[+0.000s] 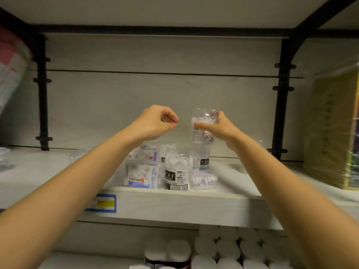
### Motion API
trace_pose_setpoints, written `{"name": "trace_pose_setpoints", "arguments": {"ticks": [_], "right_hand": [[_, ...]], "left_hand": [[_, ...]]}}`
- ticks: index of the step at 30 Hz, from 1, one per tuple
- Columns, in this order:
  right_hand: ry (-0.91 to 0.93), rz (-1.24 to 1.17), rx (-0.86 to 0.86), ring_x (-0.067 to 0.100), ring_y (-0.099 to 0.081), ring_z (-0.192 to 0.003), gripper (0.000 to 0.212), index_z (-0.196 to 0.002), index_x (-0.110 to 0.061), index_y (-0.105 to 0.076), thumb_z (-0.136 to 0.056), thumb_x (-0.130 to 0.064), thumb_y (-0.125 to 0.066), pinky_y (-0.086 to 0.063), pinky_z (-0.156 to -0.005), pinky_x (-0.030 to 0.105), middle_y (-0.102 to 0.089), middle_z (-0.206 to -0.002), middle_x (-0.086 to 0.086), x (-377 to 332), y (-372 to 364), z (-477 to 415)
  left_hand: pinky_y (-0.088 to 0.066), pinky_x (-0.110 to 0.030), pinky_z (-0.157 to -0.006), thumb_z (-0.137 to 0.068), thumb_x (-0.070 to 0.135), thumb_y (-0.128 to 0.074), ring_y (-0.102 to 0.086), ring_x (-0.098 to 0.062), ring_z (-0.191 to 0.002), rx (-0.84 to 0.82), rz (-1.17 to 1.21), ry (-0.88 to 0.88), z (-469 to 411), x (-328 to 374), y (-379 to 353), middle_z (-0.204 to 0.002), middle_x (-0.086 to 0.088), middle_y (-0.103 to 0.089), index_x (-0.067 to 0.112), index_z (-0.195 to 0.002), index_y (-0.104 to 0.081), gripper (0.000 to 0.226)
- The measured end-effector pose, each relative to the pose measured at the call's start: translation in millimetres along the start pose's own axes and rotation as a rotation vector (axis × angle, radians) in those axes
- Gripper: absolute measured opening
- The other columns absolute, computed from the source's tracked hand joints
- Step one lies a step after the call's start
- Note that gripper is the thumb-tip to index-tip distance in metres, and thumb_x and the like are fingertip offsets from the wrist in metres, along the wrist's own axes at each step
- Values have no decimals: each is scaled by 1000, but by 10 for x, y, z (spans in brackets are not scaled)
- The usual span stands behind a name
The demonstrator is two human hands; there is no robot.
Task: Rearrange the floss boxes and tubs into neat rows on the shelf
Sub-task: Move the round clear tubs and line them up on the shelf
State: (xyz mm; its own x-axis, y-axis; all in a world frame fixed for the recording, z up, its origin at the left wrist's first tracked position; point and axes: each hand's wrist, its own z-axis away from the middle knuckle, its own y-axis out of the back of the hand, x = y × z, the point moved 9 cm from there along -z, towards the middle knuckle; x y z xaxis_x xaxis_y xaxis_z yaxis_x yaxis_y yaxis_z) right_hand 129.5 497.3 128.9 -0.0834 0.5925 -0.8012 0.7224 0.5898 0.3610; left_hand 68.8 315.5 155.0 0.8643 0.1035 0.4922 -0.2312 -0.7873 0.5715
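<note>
My right hand (219, 127) grips a clear floss tub (202, 126) with a cartoon label, held above another clear tub (202, 158) at the back of the shelf (174, 204). My left hand (155, 123) hovers to its left, fingers pinched together; something small and clear may be between them, but I cannot tell. Below stand a white and blue floss box (141, 175), a second box (147, 152) behind it, a black-labelled floss tub (176, 173) and a low clear tub (204, 179).
A blue and yellow price tag (101, 203) sits on the shelf's front edge. A tall yellow pack (330, 133) stands at the right, pink and white packaging (11, 61) at upper left. White round lids (223, 249) fill the shelf below. Black brackets frame the bay.
</note>
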Motion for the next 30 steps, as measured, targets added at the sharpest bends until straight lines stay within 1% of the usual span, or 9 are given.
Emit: {"name": "trace_pose_setpoints", "arguments": {"ticks": [3, 5, 8, 11, 14, 17, 22, 28, 30], "right_hand": [[44, -1, -14, 14, -53, -107, 73, -134, -13, -34, -77, -40, -70, -42, -85, 26, -50, -124, -1, -240, 117, 166], [87, -33, -84, 11, -59, -99, 49, -118, -18, -48, -79, -42, -67, -46, -90, 28, -61, -112, -2, -487, 167, 362], [134, -56, -249, 10, -64, -90, 25, -101, -26, -58, -82, -41, -61, -45, -94, 31, -68, -94, -7, -767, 136, 729], [147, -42, -312, 7, -66, -93, 51, -112, -24, -57, -68, -49, -63, -48, -88, 28, -69, -99, -9, -862, 84, 1024], [137, 8, -328, 8, -64, -101, 71, -125, -24, -50, -61, -52, -65, -47, -87, 26, -65, -112, -6, -815, 27, 1206], [130, 14, -350, 5, -64, -101, 67, -127, -27, -49, -66, -53, -61, -48, -88, 25, -65, -113, -8, -731, 15, 1310], [105, 5, -360, 11, -63, -107, 53, -120, -29, -56, -74, -56, -54, -48, -97, 36, -66, -116, -8, -649, 139, 1395], [198, 207, -253, 1, -59, -102, 60, -117, -38, -49, -62, -59, -61, -50, -77, 18, -56, -120, -13, -761, 496, 1456], [215, 299, -205, 2, -58, -103, 67, -118, -36, -50, -58, -62, -63, -48, -83, 22, -56, -119, -14, -790, 732, 1416]], "left_hand": [[-45, -23, -82, -82, 6, -64, -58, -13, -90, -6, 30, -27, 40, 102, 88, -99, 0, -64, 18, -102, -63, 23], [-46, -19, -82, -83, 16, -66, -58, -12, -99, -67, 76, -20, 87, 190, 94, -113, 4, -60, 18, -120, -57, 38], [-50, -29, -93, -82, 31, -63, -61, -14, -107, -199, 326, 46, 208, 286, 25, -124, 0, -59, 17, -126, -53, 47], [-54, -31, -90, -75, 48, -58, -66, -15, -98, -307, 496, 95, 385, 381, -84, -115, -2, -67, 14, -118, -60, 55], [-54, -30, -90, -75, 45, -57, -67, -17, -101, -376, 536, 79, 555, 457, -191, -112, -6, -70, 10, -115, -61, 53], [-50, -34, -94, -74, 40, -59, -65, -20, -108, -383, 584, 100, 668, 428, -239, -115, -8, -68, 7, -117, -60, 54], [-52, -28, -92, -75, 39, -58, -63, -14, -110, -432, 571, 64, 743, 491, -329, -116, -2, -69, 15, -118, -61, 49], [-52, -17, -87, -73, 36, -59, -64, -6, -106, -385, 561, -27, 677, 808, -439, -114, 2, -69, 15, -122, -55, 54], [-52, -15, -85, -69, 38, -62, -64, -2, -104, -360, 559, -29, 572, 934, -549, -110, 5, -69, 15, -125, -50, 62]]}}
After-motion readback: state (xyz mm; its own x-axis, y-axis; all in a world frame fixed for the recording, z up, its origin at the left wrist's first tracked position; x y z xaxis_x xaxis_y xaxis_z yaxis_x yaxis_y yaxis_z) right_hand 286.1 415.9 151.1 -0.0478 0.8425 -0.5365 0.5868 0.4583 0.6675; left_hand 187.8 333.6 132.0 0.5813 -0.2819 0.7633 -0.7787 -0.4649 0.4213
